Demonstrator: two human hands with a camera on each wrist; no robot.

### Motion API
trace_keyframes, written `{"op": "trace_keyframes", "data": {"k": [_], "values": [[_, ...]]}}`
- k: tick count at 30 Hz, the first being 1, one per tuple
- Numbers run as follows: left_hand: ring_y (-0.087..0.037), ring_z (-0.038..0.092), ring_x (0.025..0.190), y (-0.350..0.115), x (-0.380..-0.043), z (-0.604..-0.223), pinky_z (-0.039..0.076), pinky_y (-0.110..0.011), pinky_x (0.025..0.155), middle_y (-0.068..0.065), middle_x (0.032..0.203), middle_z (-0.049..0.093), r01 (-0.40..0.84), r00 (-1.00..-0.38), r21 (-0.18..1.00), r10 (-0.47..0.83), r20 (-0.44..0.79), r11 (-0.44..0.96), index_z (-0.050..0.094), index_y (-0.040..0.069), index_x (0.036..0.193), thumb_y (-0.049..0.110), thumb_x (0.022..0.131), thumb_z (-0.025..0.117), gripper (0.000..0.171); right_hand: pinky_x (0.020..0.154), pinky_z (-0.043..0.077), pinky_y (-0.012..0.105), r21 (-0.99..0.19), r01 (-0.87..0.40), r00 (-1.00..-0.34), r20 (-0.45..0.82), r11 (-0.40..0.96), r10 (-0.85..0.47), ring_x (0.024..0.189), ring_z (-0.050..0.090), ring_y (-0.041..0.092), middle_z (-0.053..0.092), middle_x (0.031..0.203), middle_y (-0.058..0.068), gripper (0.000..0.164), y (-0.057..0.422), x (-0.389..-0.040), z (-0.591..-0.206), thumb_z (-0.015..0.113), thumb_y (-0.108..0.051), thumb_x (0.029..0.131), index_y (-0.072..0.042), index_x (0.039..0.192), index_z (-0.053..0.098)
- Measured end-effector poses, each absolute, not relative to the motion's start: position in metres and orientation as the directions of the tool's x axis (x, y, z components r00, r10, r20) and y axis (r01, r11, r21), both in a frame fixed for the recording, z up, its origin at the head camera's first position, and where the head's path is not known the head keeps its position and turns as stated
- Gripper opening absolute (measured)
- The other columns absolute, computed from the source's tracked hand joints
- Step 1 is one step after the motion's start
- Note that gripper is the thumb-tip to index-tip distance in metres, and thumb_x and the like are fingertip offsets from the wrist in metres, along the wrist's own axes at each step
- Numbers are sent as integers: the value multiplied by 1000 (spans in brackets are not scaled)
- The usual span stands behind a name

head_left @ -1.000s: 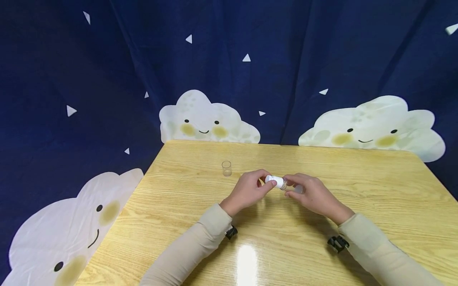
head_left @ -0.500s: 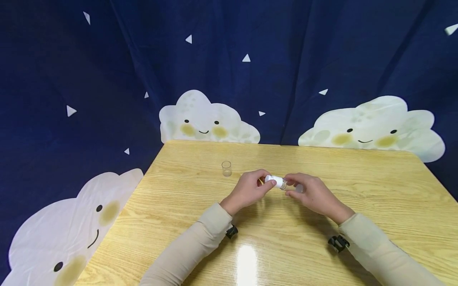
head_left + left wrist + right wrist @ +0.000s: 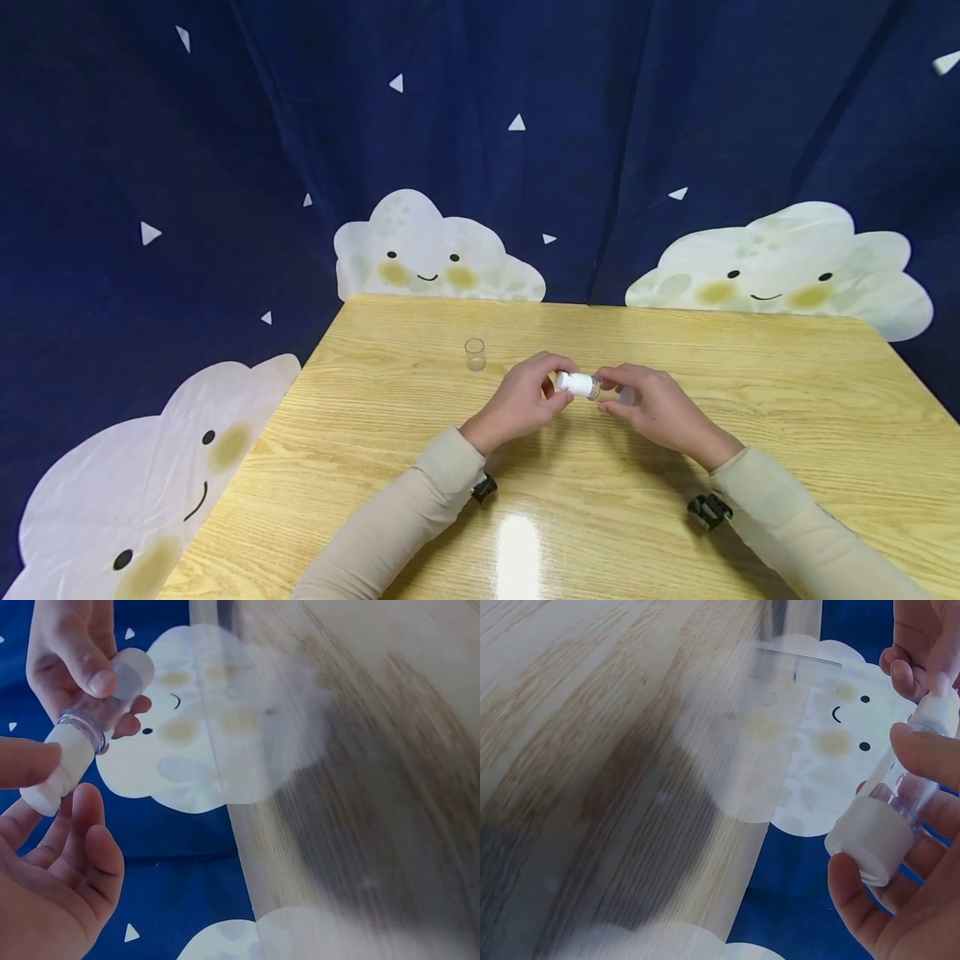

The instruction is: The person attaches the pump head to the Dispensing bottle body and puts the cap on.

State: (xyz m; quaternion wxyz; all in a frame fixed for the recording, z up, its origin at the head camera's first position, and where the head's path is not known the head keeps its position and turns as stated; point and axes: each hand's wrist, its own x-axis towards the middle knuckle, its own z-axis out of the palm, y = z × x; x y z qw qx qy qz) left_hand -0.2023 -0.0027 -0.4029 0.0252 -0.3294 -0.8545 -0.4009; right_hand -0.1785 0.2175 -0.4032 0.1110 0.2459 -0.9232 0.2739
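Above the table, both hands hold a small clear bottle (image 3: 907, 791) with a white top (image 3: 579, 383) and a white base (image 3: 874, 836). My left hand (image 3: 517, 402) has its thumb and fingers at the white top. The left wrist view shows the left thumb (image 3: 30, 763) lying over this top, with other fingers loosely curled below. My right hand (image 3: 660, 412) grips the clear body near the base. The bottle lies almost level in the head view, its white top pointing left. A clear, cup-shaped piece (image 3: 475, 355) stands on the table to the left.
The wooden table (image 3: 360, 517) reaches back to a dark blue curtain (image 3: 465, 125) printed with smiling clouds. Black wrist devices (image 3: 708, 510) sit below both cuffs. Bright glare (image 3: 517, 554) shows on the near tabletop.
The left thumb and fingers have shifted along the white top, leaving more of it showing. The right hand and the clear cup-shaped piece have stayed in place.
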Motion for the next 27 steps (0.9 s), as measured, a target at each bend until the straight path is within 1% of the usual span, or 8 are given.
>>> {"op": "trace_keyframes", "data": {"k": [4,10,16,20,24,27], "values": [[-5,50,67,-3,-203,-405,44,-13,57,5,102,58,614,-764,640,551,336,463,58,20,111,14,85,62,27,65,51,32,-454,-519,-853,334,724,-402,76,61,11,67,91,-1,34,217,-178,-403,72,-17,78,-13,110,65],[-4,50,67,-3,-203,-407,44,-13,57,5,101,57,622,-761,624,552,340,473,58,20,112,14,86,62,27,65,51,31,-456,-523,-851,332,720,-408,77,62,12,68,91,0,33,217,-178,-404,72,-17,78,-13,110,64],[-4,48,67,-4,-202,-406,42,-14,54,3,109,57,602,-775,635,547,317,484,54,16,121,16,86,62,36,66,51,32,-461,-522,-851,334,718,-405,79,62,12,68,93,0,33,217,-178,-405,72,-18,78,-13,110,65],[-3,48,66,-4,-201,-406,41,-14,53,2,112,56,587,-784,643,544,299,492,49,15,126,18,86,62,42,66,52,32,-464,-520,-852,337,717,-401,79,62,12,68,93,1,33,217,-178,-405,72,-19,78,-13,110,65],[-3,49,64,-5,-200,-406,42,-15,53,1,116,55,568,-791,659,548,273,493,45,15,130,26,85,63,49,66,52,34,-467,-520,-853,334,715,-402,79,63,13,68,93,2,34,217,-178,-405,72,-19,78,-12,110,65],[-4,49,62,-5,-200,-405,43,-17,53,3,116,56,524,-820,680,521,240,513,45,17,130,40,87,58,51,67,52,34,-462,-512,-857,330,724,-396,79,62,12,68,93,0,34,217,-178,-405,72,-19,78,-13,111,64]]}}
